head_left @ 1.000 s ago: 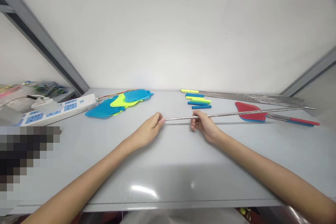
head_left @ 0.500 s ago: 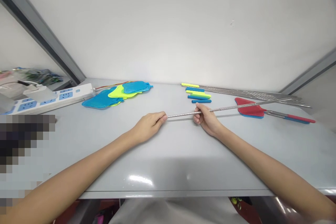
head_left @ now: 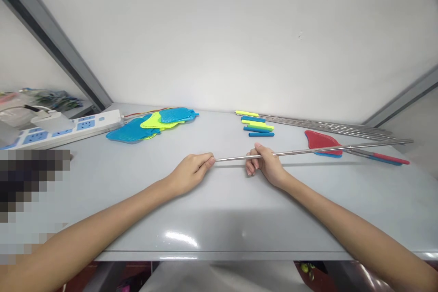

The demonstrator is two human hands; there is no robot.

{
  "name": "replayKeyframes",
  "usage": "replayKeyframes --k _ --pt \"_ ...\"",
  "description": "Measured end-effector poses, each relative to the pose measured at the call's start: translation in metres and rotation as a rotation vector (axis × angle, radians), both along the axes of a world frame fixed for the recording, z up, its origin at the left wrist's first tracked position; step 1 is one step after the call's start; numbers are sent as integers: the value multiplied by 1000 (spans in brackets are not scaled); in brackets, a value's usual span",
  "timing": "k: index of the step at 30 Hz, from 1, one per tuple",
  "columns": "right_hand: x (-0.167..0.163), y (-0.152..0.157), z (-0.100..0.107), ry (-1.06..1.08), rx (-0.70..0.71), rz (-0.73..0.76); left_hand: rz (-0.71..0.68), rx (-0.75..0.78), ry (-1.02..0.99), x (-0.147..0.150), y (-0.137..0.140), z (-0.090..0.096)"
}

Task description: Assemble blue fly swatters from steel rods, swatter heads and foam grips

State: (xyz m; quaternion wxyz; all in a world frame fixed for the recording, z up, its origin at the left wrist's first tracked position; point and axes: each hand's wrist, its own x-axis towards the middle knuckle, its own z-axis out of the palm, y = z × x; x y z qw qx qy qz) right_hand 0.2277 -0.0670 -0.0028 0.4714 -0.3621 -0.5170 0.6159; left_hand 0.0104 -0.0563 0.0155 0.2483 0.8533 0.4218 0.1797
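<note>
The left hand (head_left: 190, 173) is pinching one end of the metal rod (head_left: 308, 150) while the right hand (head_left: 269, 166) is loosely gripping it farther along, presumably steadying its length above the table (head_left: 219, 228). Short tubes (head_left: 256, 129) (blue and yellow) are lying just beyond, likely for easy reach.

I view: rod (head_left: 301, 151), smooth, shiny metal | flat paddles (head_left: 127, 130), textured plastic | short sleeves (head_left: 261, 135), matt plastic | worktop (head_left: 219, 226), smooth, glossy.
</note>
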Motion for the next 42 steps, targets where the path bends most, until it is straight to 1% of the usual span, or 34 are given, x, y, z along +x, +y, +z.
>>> replayKeyframes --k 13,21,32,38,42 --pt "-1 -6 1 -54 33 40 -58 -49 20 1 -3 0" --pt "-2 -4 0 -61 17 70 -25 -45 3 0 1 1" --pt "-1 -2 -3 -5 39 92 -30 -79 -18 0 -2 0" --pt "-1 -3 -3 -12 58 88 -29 -94 -37 1 -2 0" --pt "-2 -4 -2 -75 89 97 -36 -114 -43 2 -5 0"
